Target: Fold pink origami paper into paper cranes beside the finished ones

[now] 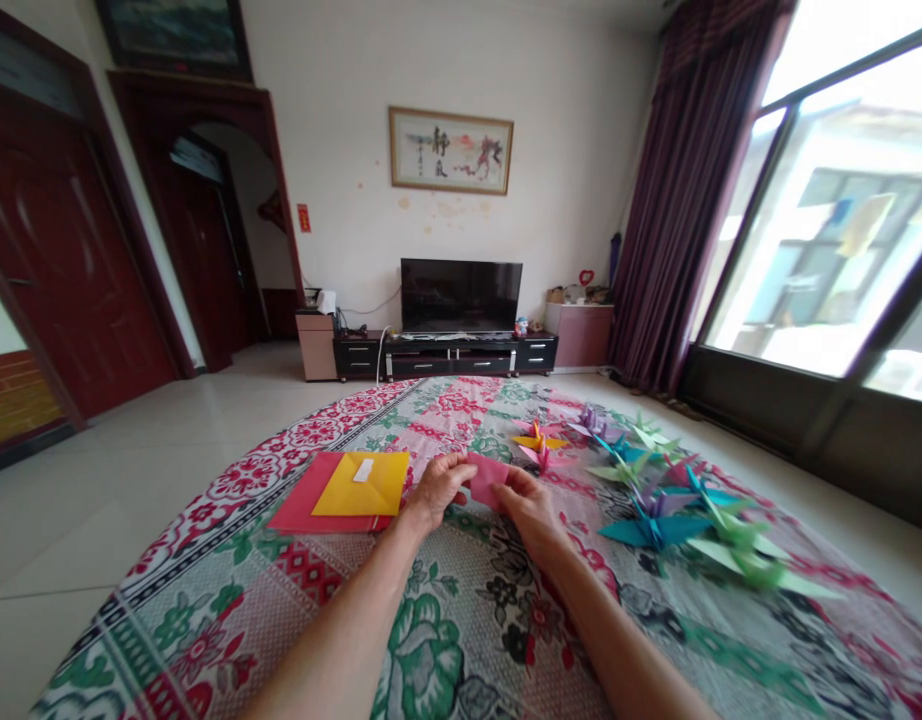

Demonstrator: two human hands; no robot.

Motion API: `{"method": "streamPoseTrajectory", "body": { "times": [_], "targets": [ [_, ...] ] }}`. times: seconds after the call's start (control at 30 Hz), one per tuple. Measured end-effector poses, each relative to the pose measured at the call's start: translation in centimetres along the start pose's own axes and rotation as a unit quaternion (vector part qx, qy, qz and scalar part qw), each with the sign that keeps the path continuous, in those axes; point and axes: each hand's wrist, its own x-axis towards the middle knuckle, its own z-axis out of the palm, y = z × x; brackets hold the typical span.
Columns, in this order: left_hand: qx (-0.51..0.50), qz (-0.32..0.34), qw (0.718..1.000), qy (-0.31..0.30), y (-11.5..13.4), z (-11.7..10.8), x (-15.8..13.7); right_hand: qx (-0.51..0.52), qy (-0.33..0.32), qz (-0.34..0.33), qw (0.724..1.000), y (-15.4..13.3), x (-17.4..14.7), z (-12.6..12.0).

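Observation:
A small pink piece of folded paper [489, 480] is held up between my two hands, just above the patterned cloth. My left hand [440, 490] pinches its left edge between thumb and fingers. At the right edge, my right hand [530, 503] grips the paper in the same way. Left of my hands lies a yellow paper sheet [356, 490] with a small white label, on top of larger pink-red paper [296, 505]. To the right stand several folded paper cranes, among them a blue crane [656, 528], a green crane [753, 560] and an orange crane [537, 438].
A floral tablecloth [423, 640] covers the round table. Across the room a television [461, 295] stands on a low black cabinet [423, 362]. Dark red doors [71, 240] are at the left; a purple curtain [667, 200] and large window are at the right.

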Motion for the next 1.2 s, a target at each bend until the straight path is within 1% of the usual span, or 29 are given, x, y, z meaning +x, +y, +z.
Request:
{"method": "streamPoseTrajectory", "body": {
  "times": [0.07, 0.17, 0.3, 0.47, 0.6, 0.67, 0.77, 0.9, 1.0, 1.1, 1.2],
  "targets": [
    [-0.031, -0.040, 0.998, -0.040, 0.3, 0.2, -0.2, 0.000, 0.023, -0.003, 1.000, 0.2, 0.1, 0.0],
    [-0.092, -0.099, 0.986, -0.098, 0.7, 0.3, -0.4, 0.012, 0.039, -0.001, 0.999, 0.1, 0.1, -0.1],
    [-0.147, -0.134, 0.972, -0.122, 0.8, 0.6, -0.4, 0.009, 0.047, 0.010, 0.999, -0.3, 0.1, -0.2],
    [-0.165, -0.130, 0.971, -0.114, 0.6, 0.9, -0.3, -0.013, 0.067, 0.007, 0.998, -0.5, 0.2, -0.3],
    [-0.116, -0.154, 0.975, -0.115, 0.5, 0.5, -0.3, -0.021, 0.087, 0.004, 0.996, -0.3, 0.3, -0.5],
    [-0.108, -0.167, 0.971, -0.135, 0.5, 0.1, -0.4, -0.009, 0.082, 0.010, 0.997, -0.2, 0.4, -0.8],
    [-0.140, -0.169, 0.960, -0.173, 0.4, -0.2, -0.3, 0.025, 0.053, 0.021, 0.998, 0.0, 0.4, -1.1],
    [-0.213, -0.190, 0.943, -0.172, 0.2, -0.1, 0.1, 0.047, 0.030, 0.027, 0.998, 0.2, 0.5, -1.2],
    [-0.265, -0.199, 0.927, -0.174, 0.2, 0.0, 0.2, 0.045, 0.027, 0.010, 0.999, 0.4, 0.6, -1.3],
    [-0.281, -0.182, 0.928, -0.167, 0.3, 0.1, 0.0, 0.025, 0.024, -0.007, 0.999, 0.6, 0.7, -1.5],
    [-0.267, -0.170, 0.934, -0.168, 0.3, 0.1, -0.2, 0.016, 0.012, -0.006, 1.000, 0.6, 0.6, -1.7]
  ]
}}
